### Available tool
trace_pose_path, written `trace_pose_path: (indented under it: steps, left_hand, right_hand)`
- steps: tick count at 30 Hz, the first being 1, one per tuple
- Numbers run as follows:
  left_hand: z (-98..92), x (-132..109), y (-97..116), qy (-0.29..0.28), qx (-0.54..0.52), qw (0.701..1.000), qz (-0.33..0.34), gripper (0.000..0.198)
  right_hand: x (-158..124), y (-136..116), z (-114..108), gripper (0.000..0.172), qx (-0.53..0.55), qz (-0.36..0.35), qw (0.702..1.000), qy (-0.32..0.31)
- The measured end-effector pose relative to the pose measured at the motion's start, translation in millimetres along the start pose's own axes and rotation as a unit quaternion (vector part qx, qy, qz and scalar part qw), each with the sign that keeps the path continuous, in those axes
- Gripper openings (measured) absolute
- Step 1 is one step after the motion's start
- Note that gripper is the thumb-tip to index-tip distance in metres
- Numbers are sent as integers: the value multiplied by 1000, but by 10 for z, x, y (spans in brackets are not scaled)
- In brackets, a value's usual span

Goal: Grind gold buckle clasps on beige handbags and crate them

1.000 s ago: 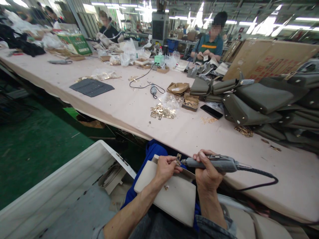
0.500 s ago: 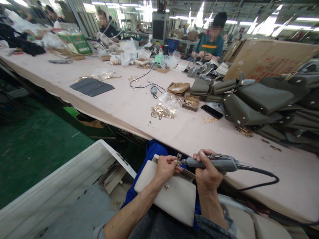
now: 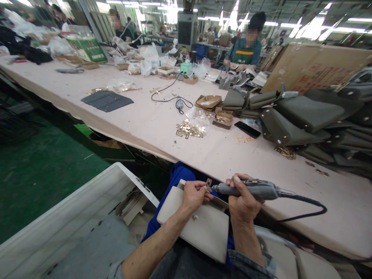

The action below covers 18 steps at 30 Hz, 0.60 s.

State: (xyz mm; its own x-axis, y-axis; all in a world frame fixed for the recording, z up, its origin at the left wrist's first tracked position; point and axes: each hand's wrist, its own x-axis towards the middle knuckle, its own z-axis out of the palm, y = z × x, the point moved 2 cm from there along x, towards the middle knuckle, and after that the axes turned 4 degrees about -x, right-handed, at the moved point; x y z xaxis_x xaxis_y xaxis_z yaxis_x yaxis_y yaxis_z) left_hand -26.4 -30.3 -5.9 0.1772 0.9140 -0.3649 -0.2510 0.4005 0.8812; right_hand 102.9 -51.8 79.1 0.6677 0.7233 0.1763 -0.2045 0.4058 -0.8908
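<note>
A cream bag point(image 3: 203, 228) lies on my lap with a small gold fitting point(image 3: 195, 218) on its front. My left hand point(image 3: 194, 195) is closed at the bag's flap edge, thumb and fingers pinching a gold metal clasp plate point(image 3: 209, 182) that sticks up past the fingertips. My right hand point(image 3: 244, 201) is wrapped round a grey electric screwdriver point(image 3: 258, 190), held almost level. Its tip points left and meets the plate or stops just short; I cannot tell which. A black cable leaves its rear end.
On the table point(image 3: 151, 128) lie a pile of gold plates point(image 3: 190, 129), small cardboard boxes point(image 3: 223, 119), a phone point(image 3: 247, 130) and stacked olive bags point(image 3: 308, 110). A white bin point(image 3: 116, 170) stands at my left. Across the table a co-worker point(image 3: 244, 54) handles pieces.
My hands, the bag and the screwdriver stay almost in place. Across the table, the co-worker's hands have shifted slightly lower.
</note>
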Motion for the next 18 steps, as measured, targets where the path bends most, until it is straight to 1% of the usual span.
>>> trace_pose_path:
  steps: [11, 15, 18]
  left_hand:
    - [-44, 21, -75, -24, -28, 999, -1, 31]
    - [-38, 14, -75, -19, -29, 999, 4, 32]
    - [-20, -2, -55, -12, -23, 1000, 8, 29]
  right_hand:
    - [7, 10, -9, 14, 6, 3, 1000, 11]
    - [7, 9, -14, 14, 13, -3, 1000, 12]
    - [5, 1, -8, 15, 18, -3, 1000, 11]
